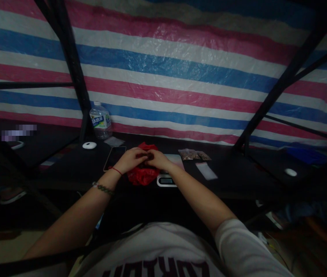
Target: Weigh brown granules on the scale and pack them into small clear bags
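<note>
My left hand (133, 158) and my right hand (156, 159) meet over a crumpled red plastic bag (142, 177), fingers curled inward. Dark brown material shows between the fingertips at the bag's mouth; the light is too dim to tell its kind. Just right of the bag, partly under my right forearm, lies a small digital scale (167, 181) with a pale top. Two small clear bags with brown bits, a nearer one (189, 154) and a farther one (203, 155), rest beyond the scale. A flat clear zip bag (206, 171) lies in front of them.
A phone (114, 158) lies left of the red bag. Behind it are clear plastic bags (114, 141), a large clear bottle (101, 122) and a white oval object (89, 145). Black metal posts (73, 69) frame the dark table. Another white object (290, 172) and blue plastic (307, 154) lie right.
</note>
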{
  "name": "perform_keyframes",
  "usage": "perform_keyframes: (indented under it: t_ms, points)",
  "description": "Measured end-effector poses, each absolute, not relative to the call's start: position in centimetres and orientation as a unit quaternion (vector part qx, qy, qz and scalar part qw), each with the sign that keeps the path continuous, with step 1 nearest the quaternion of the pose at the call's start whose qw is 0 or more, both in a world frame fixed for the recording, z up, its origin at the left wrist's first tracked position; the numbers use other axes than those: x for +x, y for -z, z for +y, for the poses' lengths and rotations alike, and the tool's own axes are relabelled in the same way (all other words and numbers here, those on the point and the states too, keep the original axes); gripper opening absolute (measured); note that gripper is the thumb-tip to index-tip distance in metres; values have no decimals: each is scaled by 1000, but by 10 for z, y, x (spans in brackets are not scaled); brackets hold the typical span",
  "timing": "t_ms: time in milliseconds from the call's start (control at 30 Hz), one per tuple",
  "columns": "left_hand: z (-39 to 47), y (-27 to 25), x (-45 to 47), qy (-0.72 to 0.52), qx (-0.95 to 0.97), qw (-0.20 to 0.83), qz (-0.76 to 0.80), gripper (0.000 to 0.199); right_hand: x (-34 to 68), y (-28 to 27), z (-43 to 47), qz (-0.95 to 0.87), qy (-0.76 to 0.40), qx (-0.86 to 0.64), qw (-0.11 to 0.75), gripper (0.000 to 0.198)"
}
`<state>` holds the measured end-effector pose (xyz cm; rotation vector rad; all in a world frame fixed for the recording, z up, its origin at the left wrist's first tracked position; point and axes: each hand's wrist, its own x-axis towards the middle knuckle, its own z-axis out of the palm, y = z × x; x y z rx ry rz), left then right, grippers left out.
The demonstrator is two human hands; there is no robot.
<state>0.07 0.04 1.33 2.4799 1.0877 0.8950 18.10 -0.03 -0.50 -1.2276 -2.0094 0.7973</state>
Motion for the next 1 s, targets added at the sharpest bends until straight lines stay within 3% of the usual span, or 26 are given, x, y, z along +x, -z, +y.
perform_keyframes:
  t_ms: [433,733,1000]
  points:
    - [3,-7,4,-373,818,222,376,36,185,-1,-4,-741,-323,-475,349,38]
    - [-1,-6,6,-360,825,240,363,27,190,3,-4,-735,-349,-479,329,33]
    - [4,-5,4,-376,795,215,425,34,208,0,-6,-744,-289,-493,345,37]
